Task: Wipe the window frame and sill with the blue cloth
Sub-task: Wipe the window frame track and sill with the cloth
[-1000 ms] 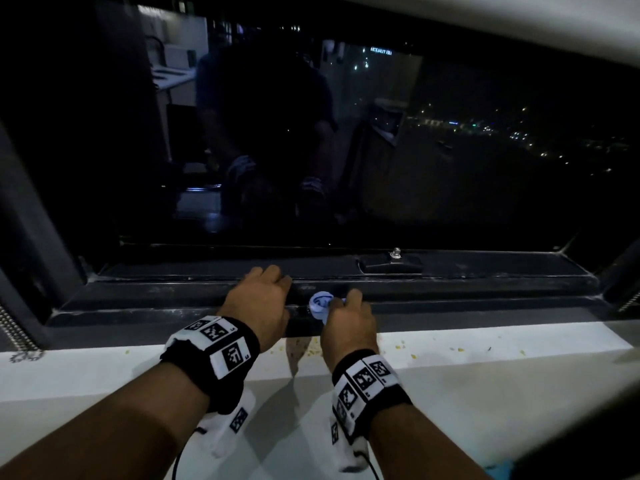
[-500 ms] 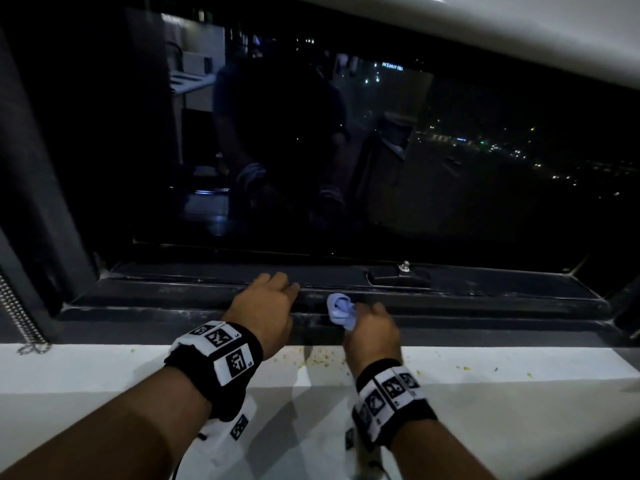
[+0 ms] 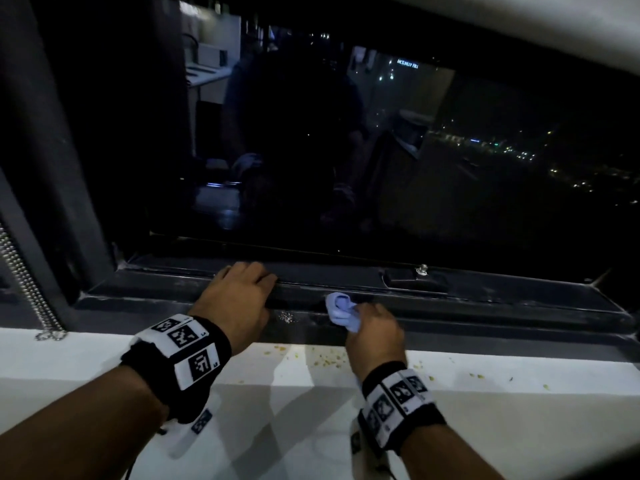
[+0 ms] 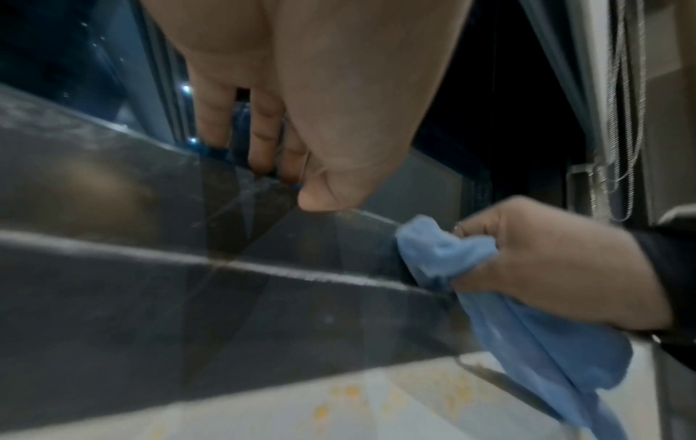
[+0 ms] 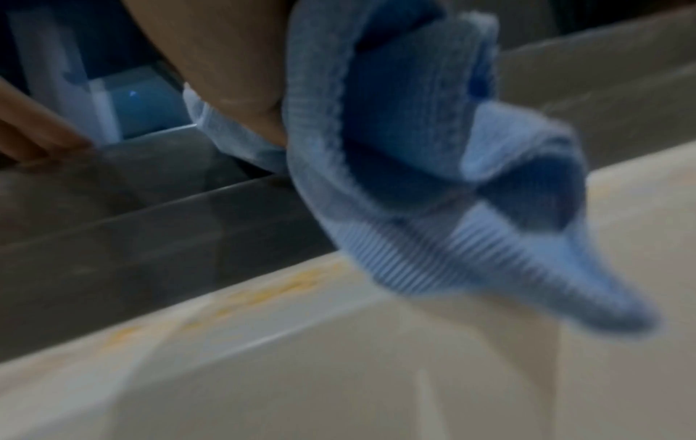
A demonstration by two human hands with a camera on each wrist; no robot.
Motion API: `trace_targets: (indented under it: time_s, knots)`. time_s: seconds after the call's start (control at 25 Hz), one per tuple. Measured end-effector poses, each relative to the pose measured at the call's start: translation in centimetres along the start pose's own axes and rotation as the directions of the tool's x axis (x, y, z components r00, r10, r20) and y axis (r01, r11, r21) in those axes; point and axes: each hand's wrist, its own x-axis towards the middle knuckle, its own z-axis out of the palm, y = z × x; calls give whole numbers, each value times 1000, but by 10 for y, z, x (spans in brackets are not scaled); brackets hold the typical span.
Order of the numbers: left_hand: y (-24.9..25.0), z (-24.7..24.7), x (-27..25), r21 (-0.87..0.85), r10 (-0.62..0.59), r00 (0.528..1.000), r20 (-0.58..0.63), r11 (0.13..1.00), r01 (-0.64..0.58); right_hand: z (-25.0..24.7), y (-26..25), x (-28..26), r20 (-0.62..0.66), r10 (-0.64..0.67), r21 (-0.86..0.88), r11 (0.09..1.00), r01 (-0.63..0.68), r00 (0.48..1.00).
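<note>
— Where the head view looks down on both wrists: right hand fisted round the blue cloth, a bunched end poking out toward the left hand and pressed to the dark window frame. Tail of the cloth hidden there under the fist.

— Seen plainly from the left wrist, though: cloth hanging down below the right fist and draping toward the white sill. Bunched end touching the frame's stepped ledge, just beside the left thumb.

— And the left hand? Only its back from above, laid over the frame's upper rail.

— From its own wrist: fingers fairly straight, tips down on the far edge of the frame, thumb resting on the nearer step. Nothing held; relaxed, flat contact only.

— Right wrist view blurred, mostly ribbed blue fabric hanging in front of the lens. Grip itself not readable there, only a bit of palm above the cloth.

— Shows yellowish crumbs on the sill's edge below the frame, though, same as the scatter in the head view between the two wrists.

— Only from the head: dark glass with city lights, a small latch on the frame right of the cloth, and a bead chain at far left.
</note>
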Motion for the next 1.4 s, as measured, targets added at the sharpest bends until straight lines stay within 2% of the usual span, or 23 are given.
trace_targets:
  time_s: [0.04, 0.12, 0.2, 0.24, 0.28, 0.32, 0.36, 0.44, 0.52, 0.6, 0.72, 0.84, 0.96, 1.04, 1.12, 1.16, 1.2, 1.28, 1.4]
  knots:
    - [0, 1, -1, -5, -17, 1000, 13, 1000, 17, 6, -12, -1, 25, -2, 33, 999, 1, 1000]
    - [2, 3, -1, -15, -21, 1000, -1, 1000, 21, 9, -34, -6, -15, -87, -1, 996, 87, 996]
    - [2, 6, -1, 11, -19, 1000, -12, 1000, 20, 4, -55, -12, 116, -115, 4, 993, 115, 987]
    - [1, 6, -1, 20, -13, 999, -29, 1000, 14, 3, -55, -11, 143, -209, -32, 976, 216, 967]
    - [2, 5, -1, 9, -11, 1000, -28, 1000, 11, -1, -50, -10, 178, -315, 17, 948, 317, 932]
    - [3, 3, -1, -24, -26, 1000, -12, 999, 25, -5, -42, -6, 175, -381, 52, 925, 377, 908]
    - [4, 1, -1, -54, -53, 998, 21, 997, 54, -11, -31, -3, 115, -405, 43, 914, 403, 907]
    - [2, 0, -1, -56, -74, 997, 23, 996, 75, -17, -5, 4, -13, -371, -47, 928, 370, 929]
    - [2, -2, -2, -54, -70, 997, 30, 996, 71, -14, -2, 5, 7, -213, -155, 965, 212, 977]
    - [0, -2, -1, -72, -70, 996, 46, 995, 73, 1, -16, 1, 41, -100, -148, 983, 105, 994]
    - [-1, 0, 0, -111, -46, 999, 28, 993, 49, 33, -52, -5, 45, -199, -93, 975, 203, 979]
    - [-5, 1, 2, -10, -50, 994, 100, 999, 51, 30, -80, -11, 170, -354, -75, 926, 371, 920]
    - [-13, 0, 3, -75, -22, 995, 97, 997, 30, 9, -61, 6, 274, -437, 49, 896, 442, 857]
    - [-21, -1, -2, -173, -6, 999, 39, 985, 12, -8, -38, 13, 192, -439, 78, 898, 433, 878]
    - [-31, -3, -10, -162, 9, 999, -31, 987, -14, -13, -27, 10, 17, -443, -48, 895, 443, 896]
    - [-36, -2, -14, -120, 16, 999, -43, 993, -22, -8, -30, 5, -24, -449, -128, 887, 443, 893]
    - [-41, 1, -17, -78, 14, 999, -44, 997, -18, -1, -37, -3, -17, -419, -203, 890, 408, 908]
    - [-46, 5, -22, -26, -17, 999, -35, 1000, 16, 20, -55, -15, -20, -356, -213, 915, 344, 934]
    - [-46, 5, -22, 21, -26, 998, -53, 999, 27, 40, -82, -17, 20, -433, -92, 897, 433, 901]
